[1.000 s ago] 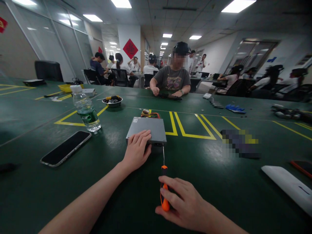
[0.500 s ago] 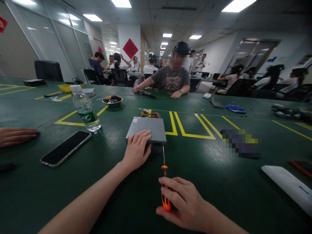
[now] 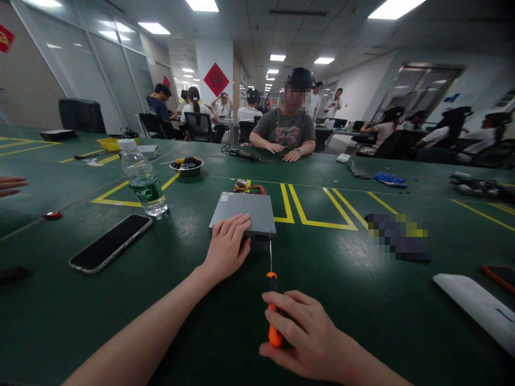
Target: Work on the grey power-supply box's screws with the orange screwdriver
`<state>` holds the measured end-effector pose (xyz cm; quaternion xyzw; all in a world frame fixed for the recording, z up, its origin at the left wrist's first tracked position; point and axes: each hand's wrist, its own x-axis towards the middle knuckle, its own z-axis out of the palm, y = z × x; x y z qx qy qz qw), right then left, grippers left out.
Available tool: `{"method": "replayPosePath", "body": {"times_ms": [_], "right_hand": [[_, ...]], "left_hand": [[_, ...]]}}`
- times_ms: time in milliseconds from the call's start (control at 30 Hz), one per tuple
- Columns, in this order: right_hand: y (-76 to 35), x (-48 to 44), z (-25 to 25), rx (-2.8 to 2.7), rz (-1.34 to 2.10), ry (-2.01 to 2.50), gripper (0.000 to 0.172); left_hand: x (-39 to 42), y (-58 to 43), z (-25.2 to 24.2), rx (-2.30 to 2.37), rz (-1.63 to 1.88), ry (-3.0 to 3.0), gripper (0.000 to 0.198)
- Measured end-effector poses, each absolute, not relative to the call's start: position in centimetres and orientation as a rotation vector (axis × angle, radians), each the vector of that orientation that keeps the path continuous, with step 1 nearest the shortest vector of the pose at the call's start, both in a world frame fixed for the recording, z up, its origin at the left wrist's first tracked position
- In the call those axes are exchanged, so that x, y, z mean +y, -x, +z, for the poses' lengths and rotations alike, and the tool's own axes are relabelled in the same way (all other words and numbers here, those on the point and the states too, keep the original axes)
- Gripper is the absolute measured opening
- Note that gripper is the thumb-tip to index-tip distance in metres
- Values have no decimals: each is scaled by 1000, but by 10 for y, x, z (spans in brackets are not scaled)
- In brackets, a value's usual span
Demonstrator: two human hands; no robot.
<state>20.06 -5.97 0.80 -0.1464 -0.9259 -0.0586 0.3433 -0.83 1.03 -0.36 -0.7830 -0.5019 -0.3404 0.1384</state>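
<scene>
A grey metal computer power supply (image 3: 257, 208) lies flat on the green table in front of me, its bundle of coloured cables (image 3: 254, 187) at the far side. My left hand (image 3: 228, 244) grips its near left part, fingers on the top and thumb at the front face. In my right hand (image 3: 308, 332) is a screwdriver (image 3: 275, 333) with an orange and black handle, pinched between thumb and fingers. Its shaft points away from me, and the tip meets the lower right of the front face. Whether it sits in a screw I cannot tell.
A water bottle (image 3: 145, 187) and a phone (image 3: 110, 244) are to the left. Farther back stands a metal bowl (image 3: 185, 167) of tools. A white object (image 3: 475, 305) lies at right. Across the table sits a person (image 3: 284, 128) near a black tool (image 3: 243, 154); another person's hand (image 3: 12, 185) shows far left.
My hands, the screwdriver and the power supply stay almost as they were. The person opposite has let go of the black tool. The hand at far left has drawn back, uncovering a small red object.
</scene>
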Motion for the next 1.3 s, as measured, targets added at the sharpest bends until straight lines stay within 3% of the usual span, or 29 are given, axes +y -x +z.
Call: {"method": "replayPosePath", "body": {"times_ms": [300, 600, 767, 1100, 1300], "right_hand": [[-197, -60, 10, -2324, -206, 351, 15], [-198, -59, 9, -2434, -145, 449, 30], [-198, -60, 9, -2418, -195, 383, 24], [-199, -60, 9, -2474, -80, 433, 33], [-197, -58, 10, -2473, -144, 409, 30]], "left_hand": [[9, 9, -3, -1453, -977, 2273, 31], [11, 9, -4, -1448, -993, 2270, 30], [11, 9, -4, -1448, -983, 2275, 30], [11, 10, -4, -1452, -960, 2270, 29], [10, 10, -3, -1449, -977, 2270, 30]]}}
